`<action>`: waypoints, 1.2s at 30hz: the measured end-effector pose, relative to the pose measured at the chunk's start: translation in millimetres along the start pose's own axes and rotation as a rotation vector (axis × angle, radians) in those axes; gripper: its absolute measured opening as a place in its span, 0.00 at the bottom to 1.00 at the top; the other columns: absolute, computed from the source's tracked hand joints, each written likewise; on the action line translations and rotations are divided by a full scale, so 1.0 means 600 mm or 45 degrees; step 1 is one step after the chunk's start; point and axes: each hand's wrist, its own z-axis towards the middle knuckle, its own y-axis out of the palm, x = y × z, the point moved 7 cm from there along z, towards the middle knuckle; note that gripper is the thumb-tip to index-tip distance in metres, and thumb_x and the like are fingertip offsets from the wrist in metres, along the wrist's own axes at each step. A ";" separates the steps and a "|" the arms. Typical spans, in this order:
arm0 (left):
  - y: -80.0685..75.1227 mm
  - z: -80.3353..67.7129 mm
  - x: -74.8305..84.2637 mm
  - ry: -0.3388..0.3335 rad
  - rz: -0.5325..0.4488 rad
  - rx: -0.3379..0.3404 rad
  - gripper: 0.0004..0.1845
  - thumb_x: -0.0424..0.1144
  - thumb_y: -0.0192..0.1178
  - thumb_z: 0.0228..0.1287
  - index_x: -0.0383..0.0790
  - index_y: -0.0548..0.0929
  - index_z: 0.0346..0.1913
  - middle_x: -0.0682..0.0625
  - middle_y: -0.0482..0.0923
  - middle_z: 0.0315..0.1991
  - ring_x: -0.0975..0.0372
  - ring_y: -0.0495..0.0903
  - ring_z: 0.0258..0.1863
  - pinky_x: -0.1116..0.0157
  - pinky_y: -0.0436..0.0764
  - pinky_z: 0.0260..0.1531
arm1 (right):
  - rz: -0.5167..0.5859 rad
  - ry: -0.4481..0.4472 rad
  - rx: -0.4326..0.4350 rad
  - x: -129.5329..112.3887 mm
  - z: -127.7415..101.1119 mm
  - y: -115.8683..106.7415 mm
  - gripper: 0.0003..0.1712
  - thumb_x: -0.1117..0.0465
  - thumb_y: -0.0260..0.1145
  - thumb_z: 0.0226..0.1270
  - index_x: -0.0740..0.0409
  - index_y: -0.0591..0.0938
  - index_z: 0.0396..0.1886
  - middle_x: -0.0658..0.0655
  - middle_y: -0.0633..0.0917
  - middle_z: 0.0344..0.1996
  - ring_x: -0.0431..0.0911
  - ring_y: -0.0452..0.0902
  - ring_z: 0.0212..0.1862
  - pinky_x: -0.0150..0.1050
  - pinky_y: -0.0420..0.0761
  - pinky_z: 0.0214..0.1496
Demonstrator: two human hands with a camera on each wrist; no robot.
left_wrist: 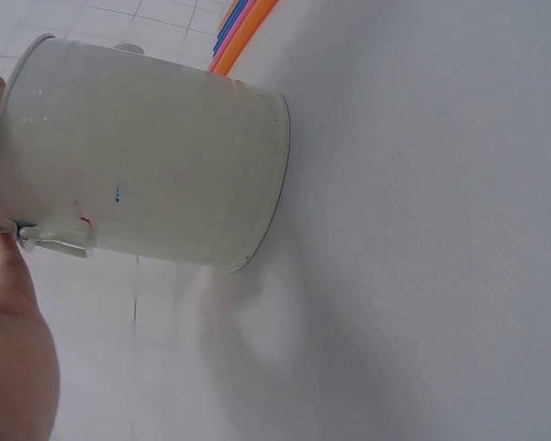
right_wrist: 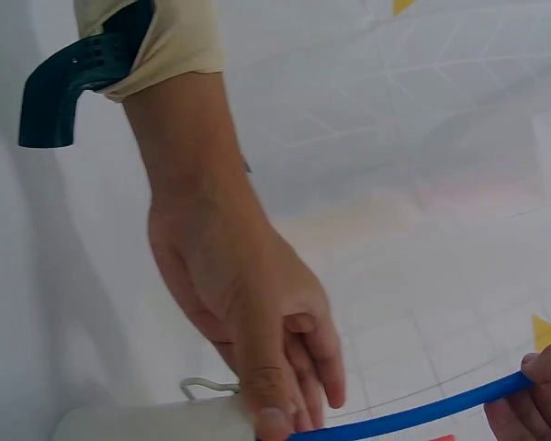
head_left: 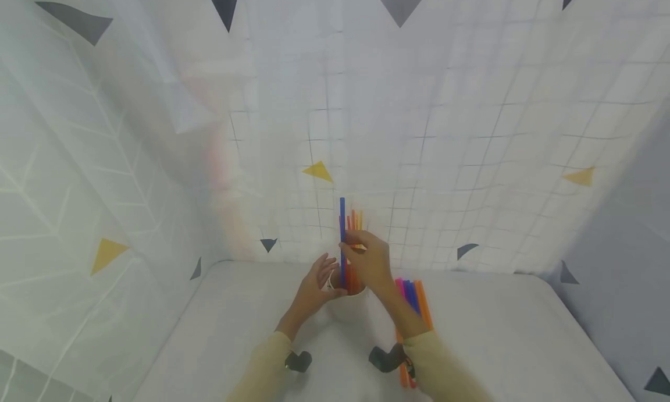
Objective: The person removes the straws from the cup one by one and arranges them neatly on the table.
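Note:
A white pail (head_left: pixel 348 310) stands upright on the white tabletop, with several red, orange and yellow straws (head_left: pixel 353 278) standing in it. My right hand (head_left: pixel 369 259) pinches a long blue straw (head_left: pixel 342 216) between thumb and fingertips, its lower end inside the pail. In the right wrist view the blue straw (right_wrist: pixel 413 415) bends slightly between the pail and that hand (right_wrist: pixel 546 400). At the pail's left rim is my left hand (head_left: pixel 314 288), fingers extended and thumb by the front edge. The left wrist view shows its fingers (left_wrist: pixel 9 266) touching the pail by a side lug.
Pink, blue and orange straws (head_left: pixel 419 297) lie in a bundle right of the pail, partly under my right forearm. Behind the table (head_left: pixel 235 309) hangs a pale grid-patterned sheet (head_left: pixel 460 175) with coloured triangles. Dark wrist mounts (head_left: pixel 387 358) sit at both sleeves.

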 end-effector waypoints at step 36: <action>-0.005 -0.001 0.006 -0.018 0.010 0.046 0.54 0.40 0.76 0.51 0.50 0.53 0.76 0.46 0.64 0.71 0.63 0.62 0.70 0.62 0.63 0.66 | -0.110 0.251 0.174 0.074 -0.027 -0.199 0.21 0.55 0.68 0.67 0.58 0.82 0.56 0.55 0.86 0.49 0.46 0.82 0.48 0.35 0.80 0.53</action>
